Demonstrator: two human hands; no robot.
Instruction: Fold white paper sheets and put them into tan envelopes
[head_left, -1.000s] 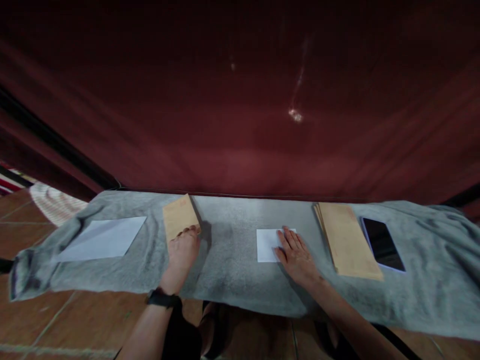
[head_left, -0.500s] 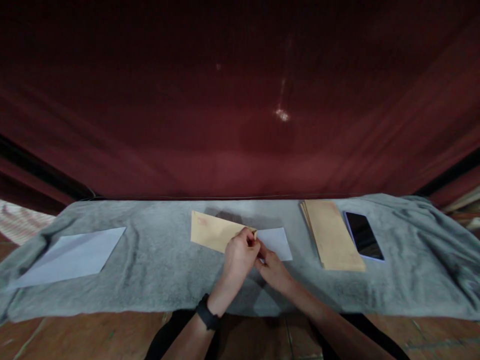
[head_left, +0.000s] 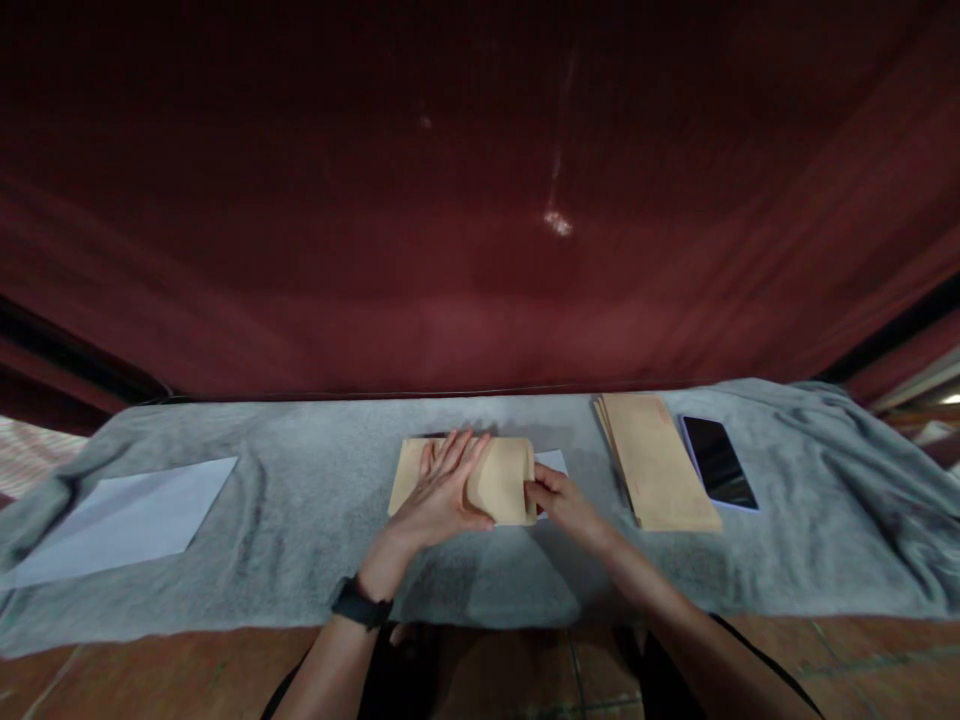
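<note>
A tan envelope (head_left: 504, 478) lies flat near the middle of the grey cloth, its long side running left to right. Spread across its left half is my left hand (head_left: 442, 492), fingers apart and pressing on the paper. My right hand (head_left: 559, 500) pinches the envelope's right end, thumb and fingers closed at the flap edge. Partly under that end lies a white paper (head_left: 553, 461), of which only the right part shows.
A stack of tan envelopes (head_left: 660, 465) lies on the right, with a dark-screened phone (head_left: 720, 463) beside it. A white sheet (head_left: 127, 520) rests at the far left of the grey cloth (head_left: 315, 500). A dark red curtain (head_left: 450, 250) hangs behind.
My left hand has moved left and opened flat on the envelope. The envelope has gone from tilted to lying nearly straight. My right hand has shifted slightly right to its end.
</note>
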